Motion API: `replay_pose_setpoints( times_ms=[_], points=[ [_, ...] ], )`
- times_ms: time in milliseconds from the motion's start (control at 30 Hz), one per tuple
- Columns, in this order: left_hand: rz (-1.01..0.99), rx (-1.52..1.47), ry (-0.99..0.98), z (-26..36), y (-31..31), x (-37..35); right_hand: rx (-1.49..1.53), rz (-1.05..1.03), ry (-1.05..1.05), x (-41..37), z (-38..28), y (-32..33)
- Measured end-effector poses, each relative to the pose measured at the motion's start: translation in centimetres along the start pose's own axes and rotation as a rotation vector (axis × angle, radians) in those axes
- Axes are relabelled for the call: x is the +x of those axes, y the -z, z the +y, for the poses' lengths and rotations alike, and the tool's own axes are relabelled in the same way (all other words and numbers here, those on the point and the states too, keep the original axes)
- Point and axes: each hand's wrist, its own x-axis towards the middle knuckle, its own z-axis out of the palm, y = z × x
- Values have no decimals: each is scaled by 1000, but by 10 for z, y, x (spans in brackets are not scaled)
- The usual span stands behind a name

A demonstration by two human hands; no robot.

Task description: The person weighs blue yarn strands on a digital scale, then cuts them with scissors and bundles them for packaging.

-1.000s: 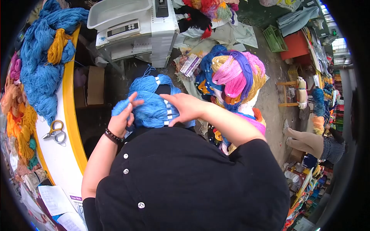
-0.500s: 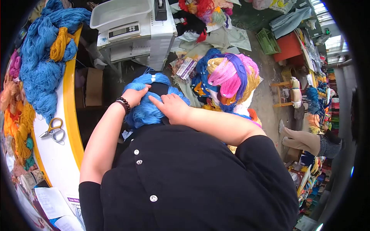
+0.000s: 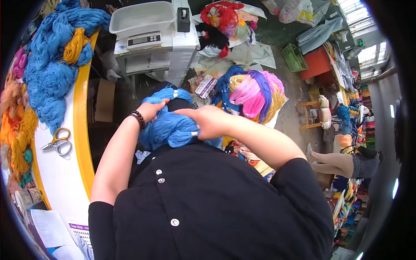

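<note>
Blue all over: the yarn bundle (image 3: 171,125) sat just in front of the black shirt (image 3: 208,203), gripped between both hands. The left arm was bent up from the elbow with a beaded bracelet (image 3: 138,120) at the wrist. The left hand (image 3: 152,109) curled over the bundle's upper left edge, fingers closed into the strands. The right forearm came across, and the right hand (image 3: 208,121) lay palm-down on top, fingers clamped on the yarn by a white tie (image 3: 194,134). Scissors (image 3: 57,143) lay on the yellow-rimmed table (image 3: 82,143) — well apart.
</note>
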Motion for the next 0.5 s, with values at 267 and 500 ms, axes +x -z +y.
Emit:
replay_pose_setpoints(
  times_ms=[267, 500],
  points=[
    [79, 134, -244, -36, 2, 44, -226, 805, 212, -147, -64, 172],
    [164, 113, -153, -26, -8, 19, -533, 1654, 27, -276, -119, 304]
  ],
)
